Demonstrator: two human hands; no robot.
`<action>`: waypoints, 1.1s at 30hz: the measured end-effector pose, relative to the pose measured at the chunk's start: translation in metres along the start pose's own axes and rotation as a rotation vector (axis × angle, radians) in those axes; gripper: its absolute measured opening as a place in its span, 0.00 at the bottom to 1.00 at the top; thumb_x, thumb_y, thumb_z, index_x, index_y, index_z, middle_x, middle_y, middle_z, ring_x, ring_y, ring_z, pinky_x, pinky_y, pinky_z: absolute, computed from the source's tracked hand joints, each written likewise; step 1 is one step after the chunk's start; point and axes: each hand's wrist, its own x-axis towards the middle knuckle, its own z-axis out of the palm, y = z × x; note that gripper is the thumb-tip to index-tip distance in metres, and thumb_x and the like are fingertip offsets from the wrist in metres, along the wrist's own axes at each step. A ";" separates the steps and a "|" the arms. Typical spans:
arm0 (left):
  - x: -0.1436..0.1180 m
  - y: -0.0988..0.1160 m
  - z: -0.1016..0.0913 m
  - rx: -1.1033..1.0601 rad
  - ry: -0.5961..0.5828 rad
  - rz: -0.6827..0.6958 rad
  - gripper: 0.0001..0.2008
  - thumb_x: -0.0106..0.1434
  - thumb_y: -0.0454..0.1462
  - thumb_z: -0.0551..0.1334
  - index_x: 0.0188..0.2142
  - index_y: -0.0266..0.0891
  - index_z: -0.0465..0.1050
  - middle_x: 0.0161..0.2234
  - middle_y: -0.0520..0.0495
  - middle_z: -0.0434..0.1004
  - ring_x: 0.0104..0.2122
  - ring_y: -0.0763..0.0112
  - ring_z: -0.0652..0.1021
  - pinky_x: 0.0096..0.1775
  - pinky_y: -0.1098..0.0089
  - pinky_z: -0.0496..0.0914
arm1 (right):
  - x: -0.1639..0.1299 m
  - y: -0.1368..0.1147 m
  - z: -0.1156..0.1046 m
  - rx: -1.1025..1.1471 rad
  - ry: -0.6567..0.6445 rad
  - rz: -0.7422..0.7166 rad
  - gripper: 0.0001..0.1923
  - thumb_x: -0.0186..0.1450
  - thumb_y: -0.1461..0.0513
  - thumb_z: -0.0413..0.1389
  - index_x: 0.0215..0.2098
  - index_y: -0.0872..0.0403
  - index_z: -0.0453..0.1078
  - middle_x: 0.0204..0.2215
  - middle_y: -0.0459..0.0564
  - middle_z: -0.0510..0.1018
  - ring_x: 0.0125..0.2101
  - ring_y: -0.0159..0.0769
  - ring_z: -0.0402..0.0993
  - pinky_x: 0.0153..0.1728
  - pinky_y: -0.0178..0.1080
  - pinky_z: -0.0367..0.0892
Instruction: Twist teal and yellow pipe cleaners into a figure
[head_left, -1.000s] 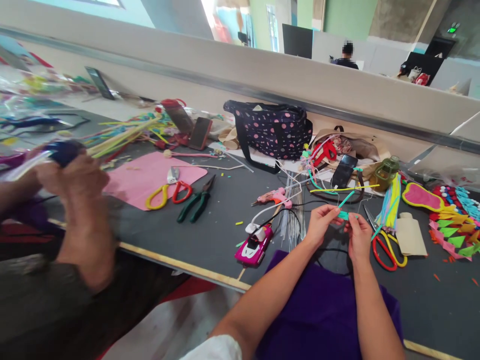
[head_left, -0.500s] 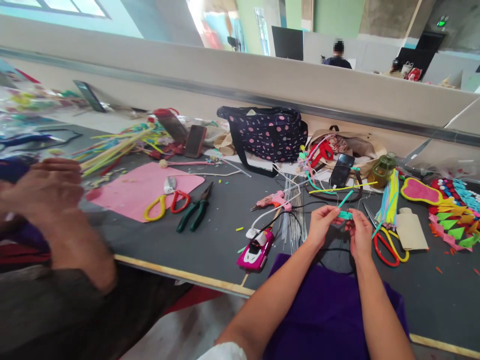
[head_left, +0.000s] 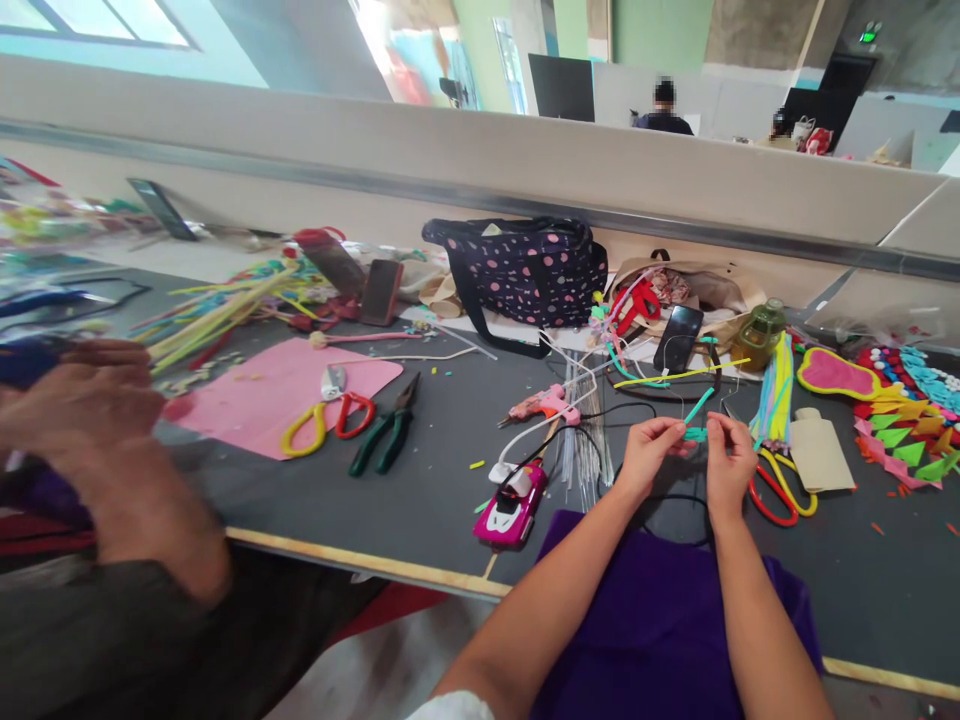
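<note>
Over the dark grey table, my left hand pinches a turquoise pipe cleaner, whose straight end sticks up past the fingertips. A small coiled or folded turquoise part sits between my two hands. My right hand is closed at the other side of that part, thumb and fingers pressed together; the exact grip is partly hidden. Red-and-yellow-handled scissors lie just right of my right hand, near a bundle of pastel pipe cleaners. A purple cloth lies below my forearms.
Left of my hands are a pink glue gun, clear sticks and a magenta car-shaped power strip with cords. Green pliers and more scissors lie farther left, near a co-worker's hands. A dotted bag stands behind.
My right hand has turned, its fingertips rising beside the turquoise part. My left hand keeps its pinch. The whole view has shifted slightly.
</note>
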 end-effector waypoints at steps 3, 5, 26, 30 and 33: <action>-0.001 -0.001 0.002 0.008 -0.006 0.001 0.18 0.46 0.45 0.72 0.29 0.33 0.76 0.24 0.47 0.78 0.25 0.65 0.79 0.30 0.68 0.72 | 0.001 0.002 -0.001 -0.028 -0.015 0.012 0.15 0.63 0.53 0.54 0.37 0.55 0.74 0.33 0.52 0.76 0.34 0.36 0.70 0.37 0.38 0.65; -0.001 -0.002 0.002 0.004 0.008 0.019 0.17 0.47 0.46 0.71 0.29 0.33 0.76 0.24 0.48 0.77 0.24 0.66 0.79 0.30 0.68 0.72 | 0.002 0.006 -0.001 -0.028 0.010 0.037 0.16 0.63 0.52 0.55 0.39 0.56 0.74 0.33 0.52 0.76 0.32 0.36 0.70 0.35 0.38 0.65; -0.001 0.003 -0.003 0.032 0.172 0.292 0.13 0.53 0.44 0.68 0.32 0.36 0.76 0.28 0.50 0.73 0.26 0.75 0.71 0.25 0.75 0.66 | -0.003 0.010 0.014 0.639 -0.160 0.542 0.14 0.50 0.59 0.67 0.34 0.54 0.73 0.28 0.46 0.77 0.29 0.32 0.73 0.26 0.33 0.68; 0.003 0.000 -0.005 -0.008 0.100 0.151 0.16 0.51 0.44 0.70 0.33 0.35 0.75 0.29 0.49 0.74 0.25 0.76 0.71 0.25 0.76 0.66 | -0.004 0.006 0.015 0.704 -0.203 0.598 0.14 0.49 0.61 0.68 0.33 0.53 0.74 0.27 0.45 0.77 0.27 0.30 0.73 0.25 0.32 0.67; 0.004 -0.001 -0.005 -0.011 0.053 0.095 0.16 0.51 0.45 0.70 0.31 0.34 0.74 0.26 0.48 0.75 0.23 0.76 0.72 0.26 0.75 0.66 | -0.006 0.002 0.016 0.720 -0.231 0.610 0.13 0.49 0.61 0.68 0.32 0.53 0.74 0.27 0.44 0.78 0.25 0.29 0.72 0.24 0.32 0.67</action>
